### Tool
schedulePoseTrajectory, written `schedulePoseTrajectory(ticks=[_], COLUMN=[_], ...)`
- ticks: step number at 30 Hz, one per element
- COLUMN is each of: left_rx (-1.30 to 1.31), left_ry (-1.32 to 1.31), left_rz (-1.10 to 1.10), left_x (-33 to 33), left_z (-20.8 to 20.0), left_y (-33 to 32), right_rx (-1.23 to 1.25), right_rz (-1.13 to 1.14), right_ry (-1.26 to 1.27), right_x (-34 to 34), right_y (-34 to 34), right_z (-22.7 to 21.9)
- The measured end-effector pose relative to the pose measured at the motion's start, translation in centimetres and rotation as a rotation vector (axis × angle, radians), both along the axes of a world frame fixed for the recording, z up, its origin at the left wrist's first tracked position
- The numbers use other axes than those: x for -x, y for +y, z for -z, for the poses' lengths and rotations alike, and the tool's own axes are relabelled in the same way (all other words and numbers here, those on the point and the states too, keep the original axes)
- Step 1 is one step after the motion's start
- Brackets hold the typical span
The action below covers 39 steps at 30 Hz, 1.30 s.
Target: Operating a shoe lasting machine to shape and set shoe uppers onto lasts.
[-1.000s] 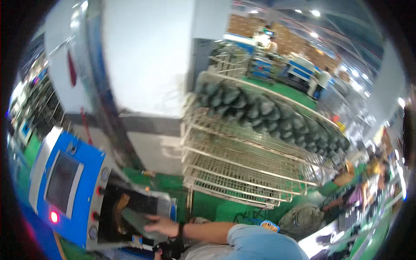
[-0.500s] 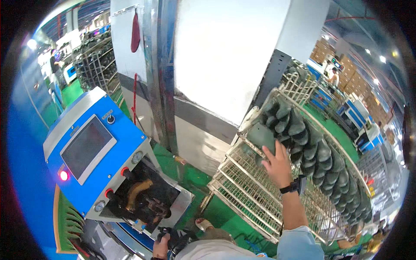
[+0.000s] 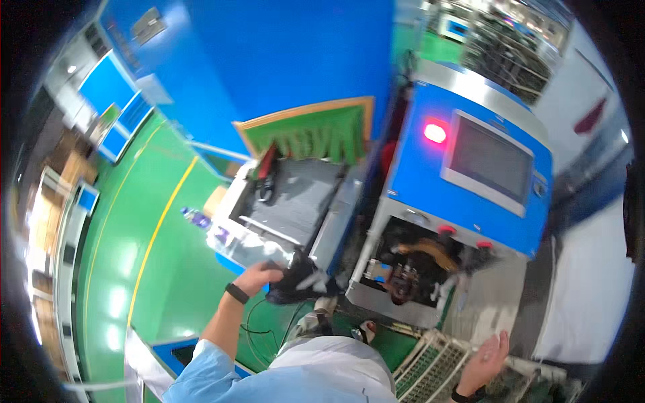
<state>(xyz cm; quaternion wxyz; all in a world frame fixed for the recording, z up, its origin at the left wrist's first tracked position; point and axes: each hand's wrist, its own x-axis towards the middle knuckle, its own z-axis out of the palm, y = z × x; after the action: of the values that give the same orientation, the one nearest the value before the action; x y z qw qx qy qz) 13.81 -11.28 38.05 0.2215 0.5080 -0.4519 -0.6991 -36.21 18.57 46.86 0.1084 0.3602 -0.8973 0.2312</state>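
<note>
Right hand (image 3: 485, 363) has left the flat green plate, fingers extended, empty; left hand (image 3: 258, 277) grips a black bundle (image 3: 293, 285), soft-looking, grey-patched, blurred.

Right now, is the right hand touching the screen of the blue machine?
Apart: the head view shows blue panel and pale wall between the right hand and the screen.

The left hand (image 3: 259, 277) holds a blurred black item (image 3: 294, 283), perhaps a shoe upper, while the right hand (image 3: 485, 364), fingers extended, hovers near a pale wire rack (image 3: 430, 359).
</note>
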Motion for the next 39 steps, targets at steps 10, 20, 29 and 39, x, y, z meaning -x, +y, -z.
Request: schedulePoseTrajectory(ticks=[10, 20, 29, 39], left_rx=[-0.012, 0.52, 0.306, -0.08], left_ry=[-1.209, -0.857, -0.867, 0.452], left_rz=[0.641, -0.46, -0.749, -0.51], left_x=[-17.3, -13.5, -1.1, 3.5], left_z=[14.6, 24.3, 25.9, 7.7], left_y=[-8.1, -34.9, -35.1, -16.3], right_rx=[-0.098, -0.068, -0.033, 0.225], right_rz=[-0.695, -0.467, -0.502, -0.581], right_ry=[0.335, 0.649, 0.672, 0.287], right_x=[-18.2, -17.8, -17.4, -20.8], right_y=[-33.3, -36.5, -36.3, -33.1], right_z=[-10.4, -4.2, -5.3, -4.1])
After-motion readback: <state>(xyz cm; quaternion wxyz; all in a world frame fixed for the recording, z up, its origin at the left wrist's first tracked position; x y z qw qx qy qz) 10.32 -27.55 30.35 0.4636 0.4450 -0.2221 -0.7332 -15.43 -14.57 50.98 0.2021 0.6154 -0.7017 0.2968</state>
